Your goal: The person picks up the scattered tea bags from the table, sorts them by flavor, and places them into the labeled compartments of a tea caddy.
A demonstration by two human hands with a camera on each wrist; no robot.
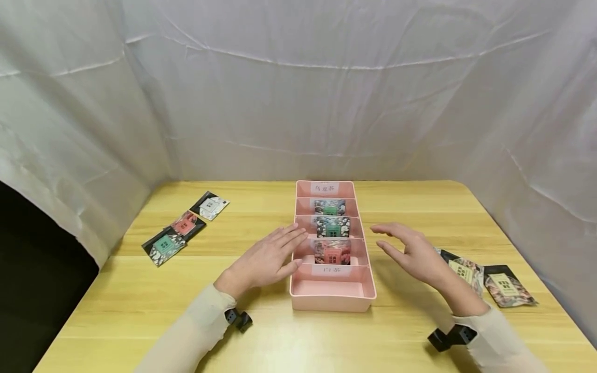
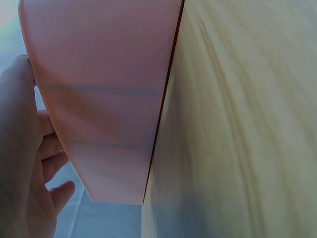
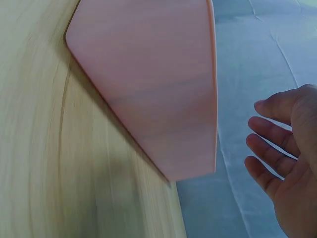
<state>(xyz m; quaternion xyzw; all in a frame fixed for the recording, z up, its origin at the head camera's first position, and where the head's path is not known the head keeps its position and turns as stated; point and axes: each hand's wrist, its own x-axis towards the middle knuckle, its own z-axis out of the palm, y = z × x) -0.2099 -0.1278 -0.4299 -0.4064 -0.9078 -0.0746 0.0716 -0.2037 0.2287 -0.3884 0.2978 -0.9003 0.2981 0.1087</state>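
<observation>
A pink divided box (image 1: 333, 303) stands lengthwise at the middle of the table, with paper labels on some dividers. Three of its compartments hold sachets: a red one (image 1: 332, 254), a green-labelled one (image 1: 333, 228) and another green-labelled one (image 1: 329, 207) behind. The nearest and farthest compartments show bare pink. My left hand (image 1: 268, 256) rests at the box's left rim, fingers extended over the edge. My right hand (image 1: 410, 254) hovers to the right of the box, apart from it, with loosely bent fingers and nothing in them. In the right wrist view its fingers (image 3: 270, 131) show beside the pink wall.
At the left lie a white sachet (image 1: 211, 205), a red sachet (image 1: 185, 224) and a green-labelled sachet (image 1: 164, 244), partly overlapping. Two yellow-labelled sachets, one farther right (image 1: 506, 286), lie beyond my right forearm. Pale curtains (image 1: 298, 103) hang round the wooden table (image 1: 261, 342).
</observation>
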